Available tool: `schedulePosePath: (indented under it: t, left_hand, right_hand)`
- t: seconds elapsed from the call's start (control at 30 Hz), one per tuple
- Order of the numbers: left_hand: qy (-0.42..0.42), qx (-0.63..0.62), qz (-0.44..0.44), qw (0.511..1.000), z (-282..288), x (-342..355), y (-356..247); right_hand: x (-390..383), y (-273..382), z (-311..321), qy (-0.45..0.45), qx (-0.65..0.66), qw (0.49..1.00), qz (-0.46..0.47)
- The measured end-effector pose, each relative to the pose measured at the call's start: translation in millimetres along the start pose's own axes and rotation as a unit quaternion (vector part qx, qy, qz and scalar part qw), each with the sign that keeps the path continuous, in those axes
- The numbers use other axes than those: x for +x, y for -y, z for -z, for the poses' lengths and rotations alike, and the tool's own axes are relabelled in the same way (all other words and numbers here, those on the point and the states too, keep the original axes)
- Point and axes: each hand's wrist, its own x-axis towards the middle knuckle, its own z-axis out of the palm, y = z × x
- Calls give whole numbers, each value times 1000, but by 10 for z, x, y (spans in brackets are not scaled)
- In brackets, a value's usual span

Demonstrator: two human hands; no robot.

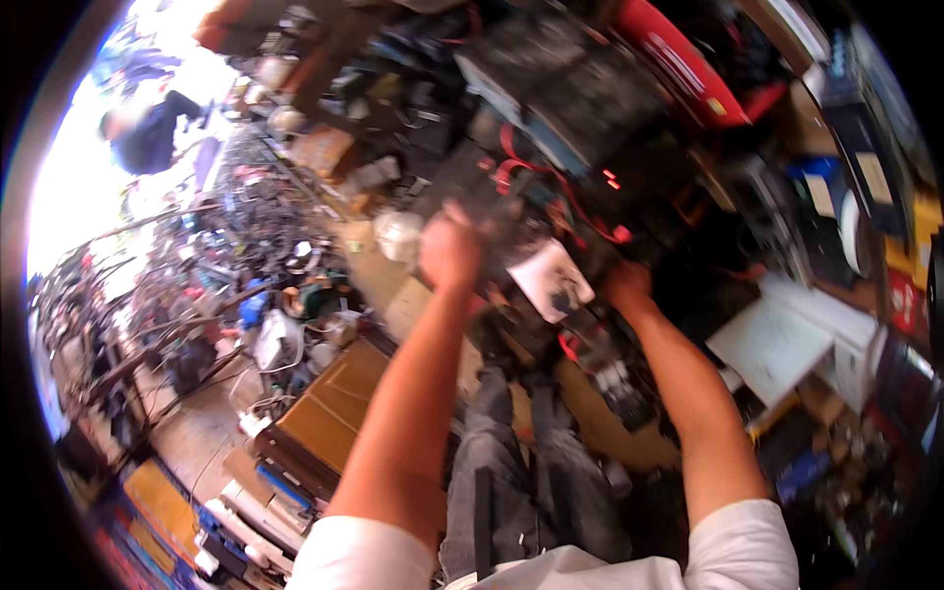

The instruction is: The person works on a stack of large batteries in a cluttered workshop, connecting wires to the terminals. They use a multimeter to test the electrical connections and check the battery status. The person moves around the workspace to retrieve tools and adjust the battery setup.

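Item: one pale, four-sided panel [553,279], dark patch toward its lower right end, lying at the centre of the frame, slightly right of middle, between your two hands. Handling, by judgement: light and thin, fairly stiff, perhaps smooth enough to slide; blur hides the material, so treat it as easily creased or cracked. Best hold: opposite long edges, clear of the dark patch. Orientation: long axis slanting from upper left to lower right of the frame, only a little longer than wide; no clear front to name. Your left hand [452,248]: left of the panel and apart from it, fingers seemingly curled; whether that grip is spread or pinching anything, you cannot tell. Your right hand [627,283]: just right of the panel, fingers lost in shadow; state of that grip likewise cannot be told. Adjacent stock: red cable [505,180], looping above the panel; white rounded item [397,236], just left of your left hand; dark boxy casing [590,93], upper right of centre.
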Motion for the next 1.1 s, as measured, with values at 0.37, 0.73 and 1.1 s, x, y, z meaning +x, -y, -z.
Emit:
schedulePosePath:
  t: [0.37, 0.73, 1.1]
  left_hand:
    - [-58, -76, -14, 995, -71, 82, 30]
    - [-66, -85, -21, 994, -77, 88, 11]
    - [-74, -78, -33, 994, -101, 142, 59]
  right_hand:
    - [-225, 356, 453, 71, 198, 928, -306]
    - [-703, 826, 171, 40, 241, 933, -266]
    - [-594, 948, 37, 49, 272, 925, -262]
